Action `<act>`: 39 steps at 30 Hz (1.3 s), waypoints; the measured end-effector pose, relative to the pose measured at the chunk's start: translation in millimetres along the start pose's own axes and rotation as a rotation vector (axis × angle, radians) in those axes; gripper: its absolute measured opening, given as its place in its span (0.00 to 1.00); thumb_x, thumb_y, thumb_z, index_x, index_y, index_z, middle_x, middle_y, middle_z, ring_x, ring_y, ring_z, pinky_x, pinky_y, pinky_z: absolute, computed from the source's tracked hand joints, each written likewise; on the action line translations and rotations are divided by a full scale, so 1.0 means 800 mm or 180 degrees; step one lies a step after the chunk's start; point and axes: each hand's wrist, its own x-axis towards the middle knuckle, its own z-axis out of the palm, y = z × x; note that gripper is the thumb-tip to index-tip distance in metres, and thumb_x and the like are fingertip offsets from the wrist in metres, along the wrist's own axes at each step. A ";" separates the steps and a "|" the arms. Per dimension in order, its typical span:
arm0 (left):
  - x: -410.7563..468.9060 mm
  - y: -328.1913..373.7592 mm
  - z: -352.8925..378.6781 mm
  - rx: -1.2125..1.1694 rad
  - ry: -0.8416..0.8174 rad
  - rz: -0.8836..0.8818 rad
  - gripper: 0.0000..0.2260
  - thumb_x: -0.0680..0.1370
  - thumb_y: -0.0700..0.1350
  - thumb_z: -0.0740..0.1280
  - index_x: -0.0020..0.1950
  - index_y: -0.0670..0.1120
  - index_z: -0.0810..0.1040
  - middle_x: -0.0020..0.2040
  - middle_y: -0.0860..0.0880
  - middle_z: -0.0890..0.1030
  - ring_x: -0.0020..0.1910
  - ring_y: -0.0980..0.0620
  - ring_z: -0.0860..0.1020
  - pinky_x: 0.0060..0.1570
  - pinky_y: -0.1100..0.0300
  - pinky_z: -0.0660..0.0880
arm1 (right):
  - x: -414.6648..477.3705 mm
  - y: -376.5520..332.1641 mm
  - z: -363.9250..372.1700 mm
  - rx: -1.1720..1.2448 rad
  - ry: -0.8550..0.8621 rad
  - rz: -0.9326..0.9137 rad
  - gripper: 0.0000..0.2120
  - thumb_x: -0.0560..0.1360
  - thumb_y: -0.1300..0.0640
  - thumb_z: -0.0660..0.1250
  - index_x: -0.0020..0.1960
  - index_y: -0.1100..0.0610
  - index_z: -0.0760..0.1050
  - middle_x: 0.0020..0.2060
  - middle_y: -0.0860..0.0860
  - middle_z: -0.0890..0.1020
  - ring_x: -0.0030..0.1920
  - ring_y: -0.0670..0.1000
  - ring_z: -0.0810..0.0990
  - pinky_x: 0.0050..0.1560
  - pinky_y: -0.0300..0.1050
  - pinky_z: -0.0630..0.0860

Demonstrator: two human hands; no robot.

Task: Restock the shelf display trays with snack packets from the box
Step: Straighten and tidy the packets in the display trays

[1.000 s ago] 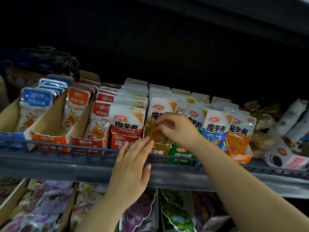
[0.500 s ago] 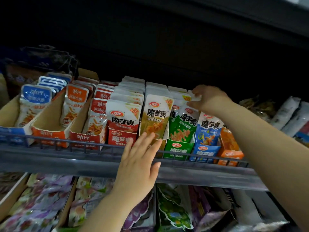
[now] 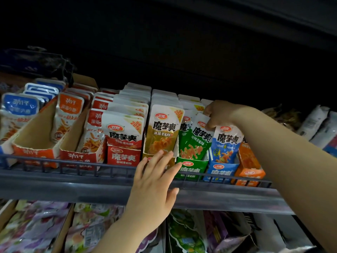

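Observation:
A row of cardboard display trays stands on the wire-fronted shelf (image 3: 73,163). The olive tray (image 3: 170,162), green tray (image 3: 191,167) and blue tray (image 3: 221,170) hold upright snack packets. My right hand (image 3: 218,114) reaches over the tops and pinches the upper edge of a green packet (image 3: 199,137) leaning at the front of the green tray. My left hand (image 3: 155,187) is flat with fingers spread, its fingertips resting on the front of the olive tray below the olive packet (image 3: 163,128). The box is not in view.
Left of these stand a red tray (image 3: 124,157), two more red-orange trays (image 3: 32,154) and a blue-labelled one. An orange tray (image 3: 249,172) sits at the right, with loose wrapped snacks (image 3: 317,123) beyond it. Bagged goods (image 3: 36,227) fill the shelf below.
My right hand left the olive packet, travelled right across the packet tops and came down onto the green packet's top. My left hand edged up against the olive tray.

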 end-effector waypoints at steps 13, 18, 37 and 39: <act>-0.001 -0.002 -0.001 -0.0040 -0.0105 0.0041 0.21 0.69 0.54 0.55 0.62 0.53 0.67 0.65 0.52 0.65 0.65 0.51 0.63 0.68 0.58 0.43 | 0.000 -0.005 -0.005 0.0952 0.0498 -0.0722 0.13 0.73 0.58 0.67 0.57 0.58 0.76 0.49 0.48 0.74 0.53 0.47 0.73 0.49 0.37 0.67; -0.002 -0.004 0.000 -0.0017 -0.0151 0.0075 0.21 0.69 0.54 0.55 0.62 0.53 0.67 0.66 0.52 0.64 0.66 0.51 0.62 0.69 0.57 0.44 | 0.009 0.003 0.015 0.0634 0.0706 -0.0537 0.22 0.71 0.56 0.69 0.64 0.54 0.69 0.62 0.52 0.70 0.57 0.51 0.72 0.48 0.36 0.65; -0.003 -0.004 0.005 0.0015 -0.0199 0.0066 0.21 0.69 0.55 0.55 0.60 0.54 0.67 0.68 0.50 0.64 0.68 0.49 0.61 0.68 0.55 0.45 | 0.025 0.008 0.003 0.0566 -0.0102 -0.0407 0.22 0.71 0.57 0.69 0.63 0.60 0.71 0.56 0.54 0.77 0.53 0.53 0.77 0.46 0.43 0.72; -0.004 -0.004 0.006 0.0011 -0.0200 0.0060 0.20 0.69 0.55 0.55 0.60 0.54 0.67 0.68 0.50 0.63 0.70 0.49 0.57 0.68 0.55 0.45 | 0.025 0.005 0.004 0.0813 -0.0060 -0.0459 0.19 0.70 0.59 0.70 0.60 0.63 0.74 0.46 0.53 0.78 0.41 0.50 0.76 0.47 0.44 0.74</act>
